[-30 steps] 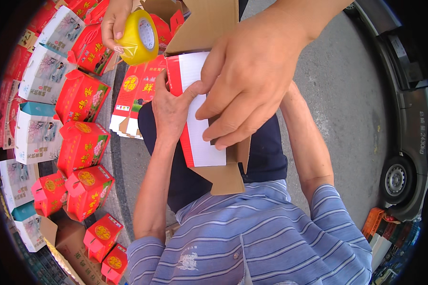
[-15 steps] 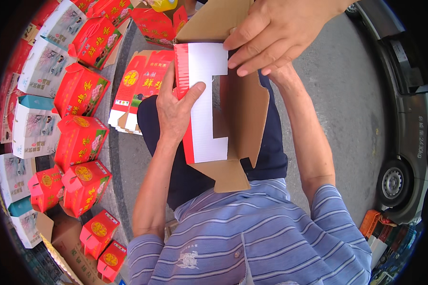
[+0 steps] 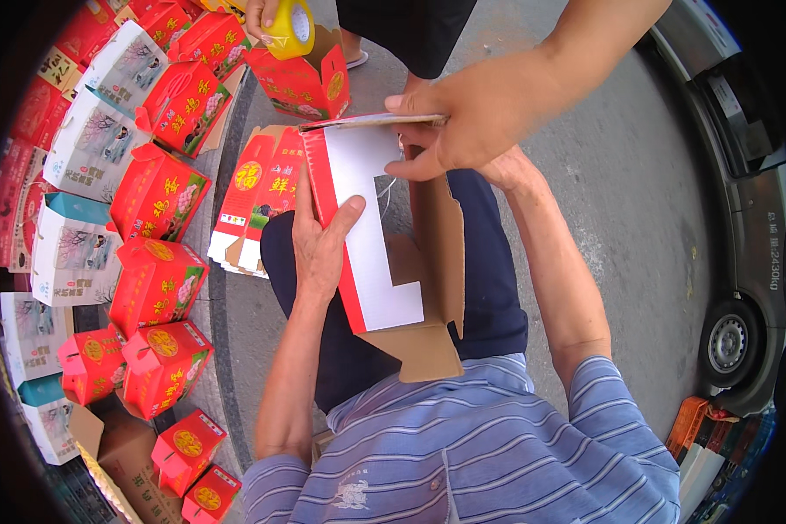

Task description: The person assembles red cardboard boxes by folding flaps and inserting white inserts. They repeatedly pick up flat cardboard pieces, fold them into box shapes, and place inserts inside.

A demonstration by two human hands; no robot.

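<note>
A part-folded cardboard gift box (image 3: 371, 244), red outside with white flaps and a brown inside, lies tilted over my lap. My left hand (image 3: 321, 244) grips its left side, thumb on the white flap and fingers on the red outer wall. My right hand (image 3: 503, 168) is at the box's far right, mostly hidden behind another person's hand (image 3: 480, 109), so its fingers do not show. That person's hand reaches in from the upper right and pinches the box's far end flap (image 3: 375, 120), now nearly edge-on. A thin pale string (image 3: 388, 194) hangs near the cut-out.
Folded red boxes (image 3: 179, 279) and white boxes (image 3: 79, 249) stand in rows at left. Flat red cartons (image 3: 258, 196) lie beside my knee. Another hand (image 3: 258, 16) holds a yellow tape roll (image 3: 290, 28) above a red box (image 3: 304, 83). A grey van (image 3: 742, 218) stands at right.
The other person's hand has folded the far end flap down from standing up. The box has tilted and sits lower in view. More of the tape roll and the person opposite shows.
</note>
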